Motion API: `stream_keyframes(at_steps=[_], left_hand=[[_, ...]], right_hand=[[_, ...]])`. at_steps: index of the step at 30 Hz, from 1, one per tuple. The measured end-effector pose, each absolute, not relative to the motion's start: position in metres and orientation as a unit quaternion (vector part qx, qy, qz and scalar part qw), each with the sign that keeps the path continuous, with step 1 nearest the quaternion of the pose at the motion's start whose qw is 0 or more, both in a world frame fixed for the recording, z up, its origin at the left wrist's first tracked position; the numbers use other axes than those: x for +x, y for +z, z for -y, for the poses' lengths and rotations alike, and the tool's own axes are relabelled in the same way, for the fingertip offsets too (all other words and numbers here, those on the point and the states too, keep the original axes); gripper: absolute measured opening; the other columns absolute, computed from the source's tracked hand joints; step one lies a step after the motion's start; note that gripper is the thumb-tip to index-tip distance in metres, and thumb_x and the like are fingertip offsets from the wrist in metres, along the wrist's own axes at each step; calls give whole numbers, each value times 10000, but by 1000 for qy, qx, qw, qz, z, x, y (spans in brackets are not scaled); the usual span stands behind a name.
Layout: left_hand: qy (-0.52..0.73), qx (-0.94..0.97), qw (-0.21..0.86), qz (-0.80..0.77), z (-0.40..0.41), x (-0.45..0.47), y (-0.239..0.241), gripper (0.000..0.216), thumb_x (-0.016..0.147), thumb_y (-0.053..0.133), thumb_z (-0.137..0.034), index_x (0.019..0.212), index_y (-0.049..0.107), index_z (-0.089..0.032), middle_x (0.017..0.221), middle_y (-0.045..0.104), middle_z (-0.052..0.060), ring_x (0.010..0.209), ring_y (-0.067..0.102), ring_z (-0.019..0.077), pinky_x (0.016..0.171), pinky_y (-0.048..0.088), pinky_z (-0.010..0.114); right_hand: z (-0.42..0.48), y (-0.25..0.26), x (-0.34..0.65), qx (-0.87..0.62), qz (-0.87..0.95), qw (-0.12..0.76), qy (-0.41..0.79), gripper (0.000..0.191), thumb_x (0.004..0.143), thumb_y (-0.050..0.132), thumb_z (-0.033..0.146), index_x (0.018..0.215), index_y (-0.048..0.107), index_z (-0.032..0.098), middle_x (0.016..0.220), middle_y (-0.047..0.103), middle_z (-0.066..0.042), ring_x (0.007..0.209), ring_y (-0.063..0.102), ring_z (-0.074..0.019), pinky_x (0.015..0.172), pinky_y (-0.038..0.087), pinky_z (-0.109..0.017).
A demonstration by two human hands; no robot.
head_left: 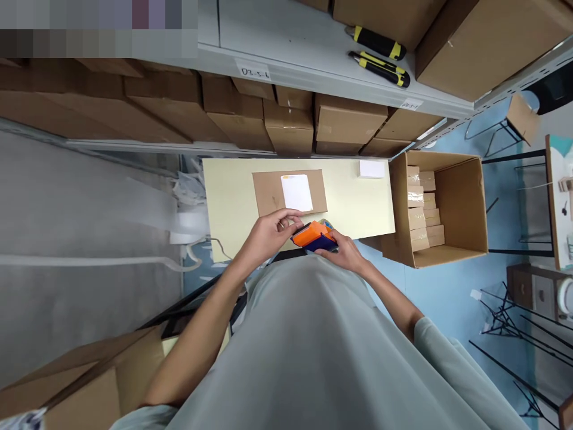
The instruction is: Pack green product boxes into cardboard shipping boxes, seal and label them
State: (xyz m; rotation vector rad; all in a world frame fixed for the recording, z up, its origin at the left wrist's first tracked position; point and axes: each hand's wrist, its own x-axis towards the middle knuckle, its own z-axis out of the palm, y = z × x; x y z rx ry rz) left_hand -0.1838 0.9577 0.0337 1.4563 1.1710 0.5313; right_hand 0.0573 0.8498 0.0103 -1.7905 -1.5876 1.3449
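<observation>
Both hands meet at the near edge of a pale yellow table (358,203). My right hand (344,252) grips an orange and dark blue tape dispenser (314,236) from below and behind. My left hand (271,232) has its fingers curled at the dispenser's front end, touching it; what the fingertips pinch is too small to make out. Just beyond the hands lies a flat brown cardboard parcel (268,191) with a white label (296,192) on top.
A small white pad (372,169) lies at the table's far right. An open carton (461,203) holding several small taped boxes stands right of the table. Shelves with brown boxes (286,119) run behind; two yellow-black utility knives (380,57) lie on the upper shelf. Another carton (89,382) sits lower left.
</observation>
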Motion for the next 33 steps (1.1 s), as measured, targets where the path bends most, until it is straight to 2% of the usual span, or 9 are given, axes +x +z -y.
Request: stream_keyframes(at_steps=[6, 14, 17, 20, 23, 29, 33], left_hand=[[330, 594, 505, -533, -928, -156, 11, 440, 981, 710, -444, 1364, 748, -230, 987, 758, 26, 631, 447, 123, 655, 459, 283], [425, 468, 469, -617, -881, -155, -55, 531, 911, 776, -491, 1357, 727, -207, 968, 743, 28, 606, 413, 102, 599, 408, 260], [427, 435, 465, -642, -869, -157, -84, 543, 883, 782, -526, 1312, 747, -196, 952, 732, 30, 602, 400, 99, 599, 399, 264], [410, 424, 485, -646, -864, -144, -112, 526, 878, 759, -578, 1240, 766, -196, 939, 724, 43, 663, 492, 123, 666, 459, 281], [407, 411, 503, -642, -867, -127, -136, 540, 838, 789, -594, 1203, 758, -198, 956, 736, 59, 706, 535, 139, 688, 485, 284], [410, 398, 483, -663, -884, -107, -175, 316, 865, 760, -498, 973, 765, -201, 826, 699, 31, 653, 478, 139, 635, 445, 269], [434, 375, 442, -689, -894, -94, -190, 206, 903, 705, -386, 968, 737, -193, 964, 758, 63, 756, 576, 155, 699, 490, 266]], right_hand=[[-862, 0, 91, -608, 661, 137, 418, 420, 973, 831, 563, 1187, 682, 234, 1021, 765, -46, 945, 746, -257, 856, 581, -370], [-841, -22, 154, -576, 742, -27, 342, 382, 1064, 738, 582, 1158, 652, 222, 948, 754, -63, 884, 748, -274, 764, 554, -353], [-836, -30, 182, -564, 759, -84, 313, 382, 1093, 708, 553, 1226, 633, 204, 963, 770, -79, 924, 766, -296, 797, 569, -370], [-845, -43, 199, -544, 787, -116, 265, 427, 1135, 635, 538, 1336, 580, 166, 999, 790, -119, 975, 775, -326, 848, 587, -405], [-868, -61, 208, -538, 806, -138, 204, 435, 1170, 544, 539, 1330, 559, 135, 1061, 794, -177, 998, 766, -344, 882, 587, -431], [-906, -99, 217, -507, 828, -185, 149, 385, 1179, 524, 506, 1217, 581, 126, 1069, 785, -213, 1033, 726, -348, 963, 553, -441], [-913, -118, 215, -505, 830, -188, 144, 365, 1185, 516, 479, 1218, 586, 123, 1077, 787, -211, 1031, 724, -339, 980, 554, -444]])
